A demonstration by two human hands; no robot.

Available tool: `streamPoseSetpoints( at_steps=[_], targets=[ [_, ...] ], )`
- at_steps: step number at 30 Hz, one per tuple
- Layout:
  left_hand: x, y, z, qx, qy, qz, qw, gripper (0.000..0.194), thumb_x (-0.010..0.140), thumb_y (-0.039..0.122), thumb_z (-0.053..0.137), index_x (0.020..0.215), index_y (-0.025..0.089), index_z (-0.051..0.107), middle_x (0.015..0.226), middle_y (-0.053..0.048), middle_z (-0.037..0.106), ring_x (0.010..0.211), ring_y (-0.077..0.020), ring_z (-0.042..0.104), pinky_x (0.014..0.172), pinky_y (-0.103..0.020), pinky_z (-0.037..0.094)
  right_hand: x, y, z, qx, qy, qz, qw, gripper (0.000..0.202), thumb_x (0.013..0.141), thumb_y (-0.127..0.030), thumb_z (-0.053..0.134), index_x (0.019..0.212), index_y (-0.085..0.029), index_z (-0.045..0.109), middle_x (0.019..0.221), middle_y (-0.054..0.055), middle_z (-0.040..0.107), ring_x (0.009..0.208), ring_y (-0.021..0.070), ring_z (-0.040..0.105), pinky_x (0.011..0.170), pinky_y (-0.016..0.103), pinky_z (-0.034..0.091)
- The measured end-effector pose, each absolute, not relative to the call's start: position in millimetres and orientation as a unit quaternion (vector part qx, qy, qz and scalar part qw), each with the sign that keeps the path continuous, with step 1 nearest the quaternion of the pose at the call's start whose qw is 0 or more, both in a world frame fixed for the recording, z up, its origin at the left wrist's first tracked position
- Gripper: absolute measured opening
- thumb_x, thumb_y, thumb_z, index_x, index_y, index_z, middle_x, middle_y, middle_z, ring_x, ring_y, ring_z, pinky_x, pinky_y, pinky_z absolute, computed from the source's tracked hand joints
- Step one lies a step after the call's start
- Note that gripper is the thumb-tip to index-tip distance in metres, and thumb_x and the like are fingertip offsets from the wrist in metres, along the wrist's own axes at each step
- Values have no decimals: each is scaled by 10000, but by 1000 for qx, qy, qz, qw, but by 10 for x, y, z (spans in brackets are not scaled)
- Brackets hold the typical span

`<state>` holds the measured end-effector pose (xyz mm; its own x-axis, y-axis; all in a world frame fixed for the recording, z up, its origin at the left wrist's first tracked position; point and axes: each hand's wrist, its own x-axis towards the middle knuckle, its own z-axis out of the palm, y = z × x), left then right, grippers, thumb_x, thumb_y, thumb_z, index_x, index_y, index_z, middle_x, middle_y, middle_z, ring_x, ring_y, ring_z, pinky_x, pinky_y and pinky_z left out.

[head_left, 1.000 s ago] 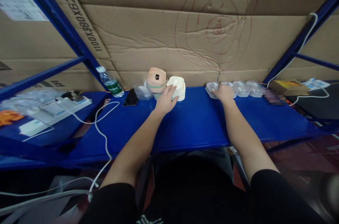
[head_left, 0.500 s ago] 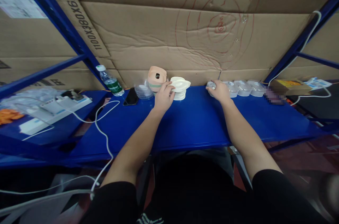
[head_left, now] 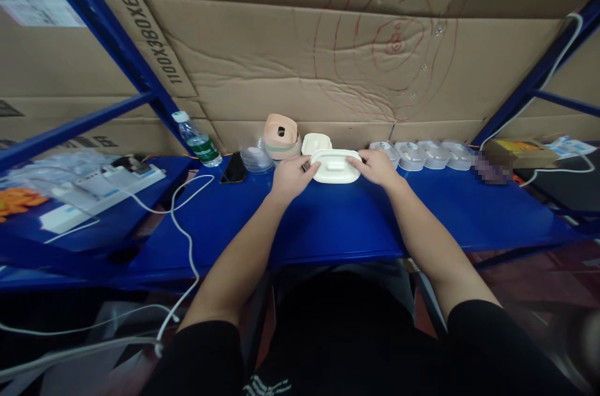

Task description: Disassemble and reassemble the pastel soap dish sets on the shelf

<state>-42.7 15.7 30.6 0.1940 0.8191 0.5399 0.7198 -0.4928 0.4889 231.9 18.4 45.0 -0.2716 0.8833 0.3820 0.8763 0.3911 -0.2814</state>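
Right now the cream lid (head_left: 336,175) sits in front of the cream stack (head_left: 315,142), whereas half a second ago it was tilted on top of it; the right hand (head_left: 379,168) has left the clear boxes (head_left: 434,155) and come across to meet it. Both hands pinch the lid, one at each end: the left hand (head_left: 289,179) has its thumb on the near face at one end, and the right thumb presses the face at the other. Its raised middle ridge faces the person. Whether its lower edge touches the desk (head_left: 337,230) I cannot tell.

Just behind the left hand stand the peach containers (head_left: 280,127), beside the cream stack. Clear cups (head_left: 257,158) are next to them, then a dark phone (head_left: 233,170) and a water bottle (head_left: 202,147) with a green label. Beyond the right hand, four clear boxes run in a row along the back, near the cardboard (head_left: 262,59).
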Motion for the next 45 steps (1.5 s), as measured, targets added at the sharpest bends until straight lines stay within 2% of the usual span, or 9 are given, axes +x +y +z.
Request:
streamPoseSetpoints(
  at_steps=[3,8,12,15,19,26,28,34,45],
  targets=[
    [-438,154,318,785,551,275,66,376,916,511,578,756,216,750,728,-46,718,722,-219,651,634,-315,421,2345,238,406,-584,-793,34,168,585,994,-665,458,705,-194,650,714,65,672,683,185,572,609,316,300],
    [-440,212,212,819,563,59,95,440,889,556,547,656,223,717,739,-81,734,793,-259,702,650,-312,452,2290,351,219,-562,-812,155,22,470,901,-619,616,676,-207,635,671,25,658,637,159,570,594,287,326],
    [-450,265,147,827,545,-35,132,469,896,580,528,631,231,695,692,-75,716,754,-239,697,651,-296,459,2218,387,120,-548,-813,196,4,515,883,-684,603,686,-209,638,618,0,619,587,144,540,576,281,337],
    [-519,293,182,828,545,-3,134,524,876,651,566,570,231,636,651,-61,687,685,-228,662,620,-303,440,2189,387,97,-543,-822,169,4,542,887,-713,583,698,-211,663,682,20,662,639,158,567,576,285,331],
    [-827,385,319,788,580,175,113,587,880,714,562,549,230,573,596,-48,620,614,-201,589,585,-304,390,2172,396,70,-547,-825,145,-9,585,902,-756,543,730,-218,697,771,51,720,718,189,626,579,287,324],
    [-1431,644,381,539,650,535,-38,309,962,475,553,841,208,651,799,-49,668,777,-213,618,776,-334,499,2164,402,51,-546,-824,153,-7,615,903,-788,515,748,-220,693,802,52,728,749,192,637,587,289,320],
    [-1409,660,336,553,619,551,-81,254,943,415,589,1013,192,688,974,-93,698,948,-247,650,904,-369,511,2158,391,64,-547,-823,150,-10,603,902,-779,523,752,-220,692,813,51,729,753,191,632,591,292,316],
    [-1086,596,215,667,589,436,-135,520,912,421,677,1398,242,632,1495,-191,532,1373,-400,488,1101,-554,409,2135,360,99,-549,-824,140,-18,588,917,-754,528,773,-214,707,839,63,742,771,202,646,588,298,323],
    [-1063,607,221,645,594,473,-89,224,955,405,654,1111,246,684,1432,-120,636,1312,-341,564,1118,-527,361,2130,342,129,-547,-824,146,-17,567,935,-729,537,761,-216,705,814,60,733,771,203,648,599,294,325]
  ],
)
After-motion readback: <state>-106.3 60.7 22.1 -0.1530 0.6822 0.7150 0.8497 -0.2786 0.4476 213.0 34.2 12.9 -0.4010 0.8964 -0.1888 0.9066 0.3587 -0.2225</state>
